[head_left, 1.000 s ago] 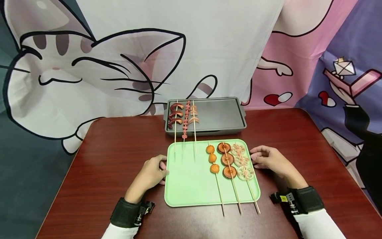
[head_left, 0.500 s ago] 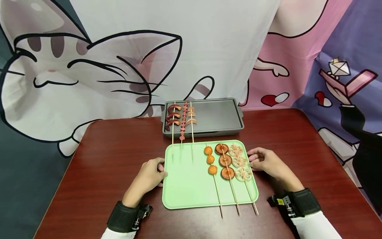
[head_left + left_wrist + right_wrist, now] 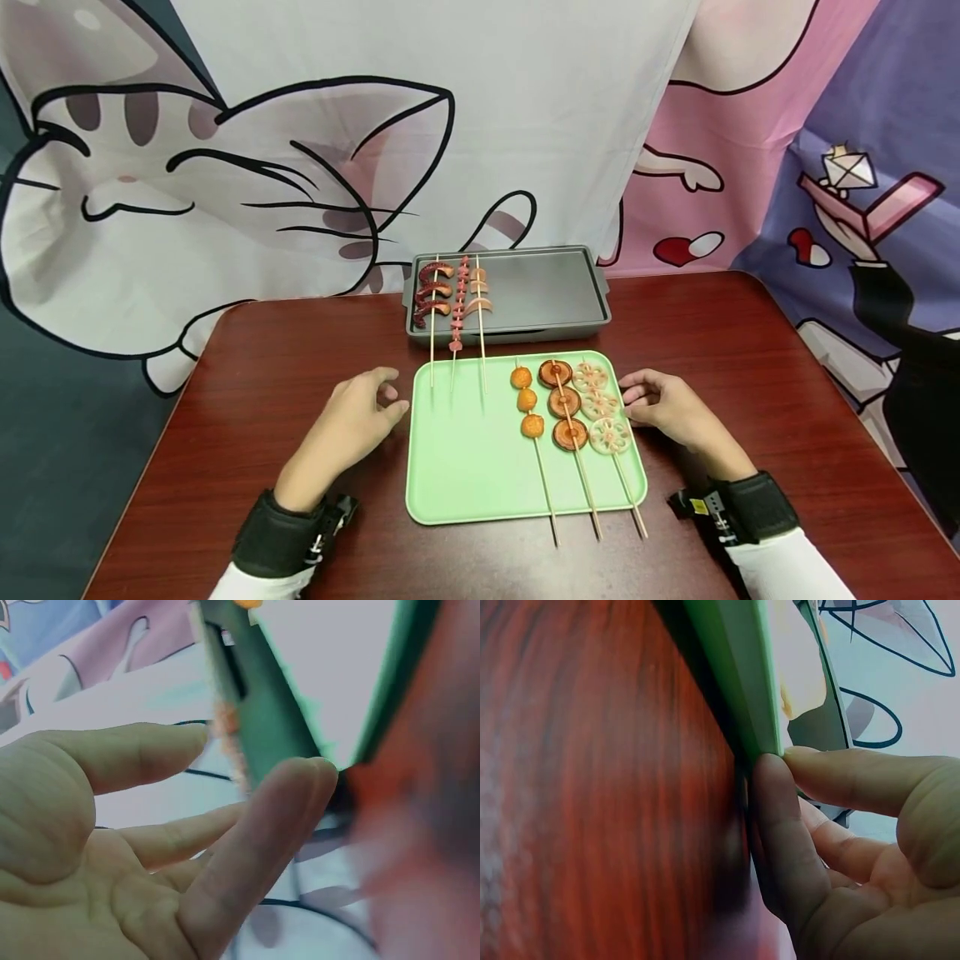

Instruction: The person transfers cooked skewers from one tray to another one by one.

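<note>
A light green tray [image 3: 450,467] lies on the table in the head view. On its right half are a skewer of orange balls [image 3: 527,400], a mushroom skewer [image 3: 564,403] and a lotus root skewer [image 3: 600,406]; their sticks overhang the front rim. My left hand [image 3: 351,417] is just left of the tray, fingers loosely bent, holding nothing; a gap separates thumb and fingers in the left wrist view. At the right rim, my right hand [image 3: 670,408] pinches the tray edge between thumb [image 3: 855,776] and fingers, as the right wrist view shows.
Behind the green tray stands a grey baking pan [image 3: 540,287]. It carries three skewers on its left: dark curled octopus-like pieces [image 3: 435,290], small pink pieces [image 3: 458,300] and pale slices [image 3: 478,287]. Their sticks reach over the green tray. A printed curtain [image 3: 562,125] hangs behind the brown table [image 3: 300,350].
My left hand has let go of the tray's left rim and moved a little left and up. The right hand stays on the right rim. The whole head view shifts slightly.
</note>
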A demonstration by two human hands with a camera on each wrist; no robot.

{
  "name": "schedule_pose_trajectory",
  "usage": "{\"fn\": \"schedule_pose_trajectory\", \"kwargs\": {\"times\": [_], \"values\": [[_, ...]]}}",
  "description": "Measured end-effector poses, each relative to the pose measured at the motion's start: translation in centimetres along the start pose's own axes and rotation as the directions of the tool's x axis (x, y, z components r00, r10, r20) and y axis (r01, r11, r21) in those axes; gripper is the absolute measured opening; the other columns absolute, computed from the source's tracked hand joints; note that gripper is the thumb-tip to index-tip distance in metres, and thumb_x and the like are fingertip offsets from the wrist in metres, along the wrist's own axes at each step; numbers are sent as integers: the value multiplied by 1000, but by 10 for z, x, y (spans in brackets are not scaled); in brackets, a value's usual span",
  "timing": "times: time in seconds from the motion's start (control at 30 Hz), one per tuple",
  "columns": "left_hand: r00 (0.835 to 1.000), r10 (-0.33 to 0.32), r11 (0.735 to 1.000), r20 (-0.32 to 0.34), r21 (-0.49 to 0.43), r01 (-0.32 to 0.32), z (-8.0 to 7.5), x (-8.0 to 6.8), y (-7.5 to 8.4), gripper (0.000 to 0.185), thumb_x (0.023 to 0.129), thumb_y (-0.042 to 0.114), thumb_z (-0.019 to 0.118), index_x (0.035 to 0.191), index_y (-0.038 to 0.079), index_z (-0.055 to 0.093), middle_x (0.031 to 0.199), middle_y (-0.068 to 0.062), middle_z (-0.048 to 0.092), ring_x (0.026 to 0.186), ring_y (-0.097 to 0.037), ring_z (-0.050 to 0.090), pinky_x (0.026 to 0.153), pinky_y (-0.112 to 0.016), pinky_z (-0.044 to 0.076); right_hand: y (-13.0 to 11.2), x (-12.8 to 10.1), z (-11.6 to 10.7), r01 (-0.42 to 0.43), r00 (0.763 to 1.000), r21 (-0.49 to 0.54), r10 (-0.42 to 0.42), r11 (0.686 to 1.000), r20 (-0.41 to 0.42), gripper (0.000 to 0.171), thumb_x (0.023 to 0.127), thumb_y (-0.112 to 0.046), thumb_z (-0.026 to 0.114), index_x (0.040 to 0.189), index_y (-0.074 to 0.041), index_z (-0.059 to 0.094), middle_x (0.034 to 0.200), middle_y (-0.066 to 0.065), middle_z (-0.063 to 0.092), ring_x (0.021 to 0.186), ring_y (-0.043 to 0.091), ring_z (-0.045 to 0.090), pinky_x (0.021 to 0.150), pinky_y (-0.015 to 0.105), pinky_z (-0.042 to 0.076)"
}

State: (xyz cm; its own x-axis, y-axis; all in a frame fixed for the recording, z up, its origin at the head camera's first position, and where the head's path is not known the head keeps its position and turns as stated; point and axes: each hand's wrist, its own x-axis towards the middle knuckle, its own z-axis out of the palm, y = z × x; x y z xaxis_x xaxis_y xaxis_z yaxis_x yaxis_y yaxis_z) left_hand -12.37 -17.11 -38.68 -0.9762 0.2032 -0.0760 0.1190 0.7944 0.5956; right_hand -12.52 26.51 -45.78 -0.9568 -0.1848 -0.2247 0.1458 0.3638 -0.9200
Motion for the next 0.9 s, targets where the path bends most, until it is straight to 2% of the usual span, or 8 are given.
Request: {"fn": "schedule_pose_trajectory", "kwargs": {"times": [0.13,0.23,0.3,0.47,0.63,0.77,0.9], "values": [[998,64,998,-4,-2,-64,-25,5,17,43,96,11,70,135,-5,60,107,-16,72,89,-23,71,76,-39,62,0,0,1,-3,1000,-3,3,1000,-1,45,90,7,69,130,18,52,103,22,61,84,11,65,74,26,65],[996,85,996,25,-32,-84,-37,11,29,42,97,12,68,136,-2,60,110,-15,71,81,-20,72,69,-35,62,0,0,0,-3,1000,-4,3,1000,2,45,90,7,68,130,18,52,103,22,61,84,11,65,74,26,65],[995,95,994,44,-59,-92,-40,16,36,42,98,13,66,137,-1,59,111,-15,72,73,-17,72,65,-32,61,0,0,0,-4,1000,-4,4,1000,5,45,91,7,68,131,18,52,104,22,61,85,11,65,74,26,65],[992,102,985,75,-148,-90,-36,28,50,46,99,12,65,141,-3,56,114,-19,71,69,-15,72,62,-29,63,0,0,1,-5,1000,-15,5,1000,5,45,91,6,69,131,18,52,105,22,62,85,12,65,74,26,65],[989,63,970,134,-241,-29,-24,39,56,50,100,13,64,145,-4,52,117,-22,68,71,-17,74,65,-32,66,0,0,1,-4,1000,-34,4,999,-2,44,91,6,69,130,17,53,104,22,62,85,12,65,73,25,64],[981,50,960,188,-281,5,-15,48,56,50,100,13,64,145,-4,52,119,-22,68,73,-19,74,69,-36,67,1,0,2,-7,1000,-34,7,999,-6,44,91,6,70,130,17,53,104,22,63,85,13,65,73,25,64],[965,57,946,257,-321,30,-8,56,55,48,101,15,63,143,-6,53,117,-21,67,82,-23,75,73,-40,68,1,0,1,-5,1000,-34,5,999,-3,45,91,6,69,131,17,52,105,23,63,86,13,65,74,26,64]]}}
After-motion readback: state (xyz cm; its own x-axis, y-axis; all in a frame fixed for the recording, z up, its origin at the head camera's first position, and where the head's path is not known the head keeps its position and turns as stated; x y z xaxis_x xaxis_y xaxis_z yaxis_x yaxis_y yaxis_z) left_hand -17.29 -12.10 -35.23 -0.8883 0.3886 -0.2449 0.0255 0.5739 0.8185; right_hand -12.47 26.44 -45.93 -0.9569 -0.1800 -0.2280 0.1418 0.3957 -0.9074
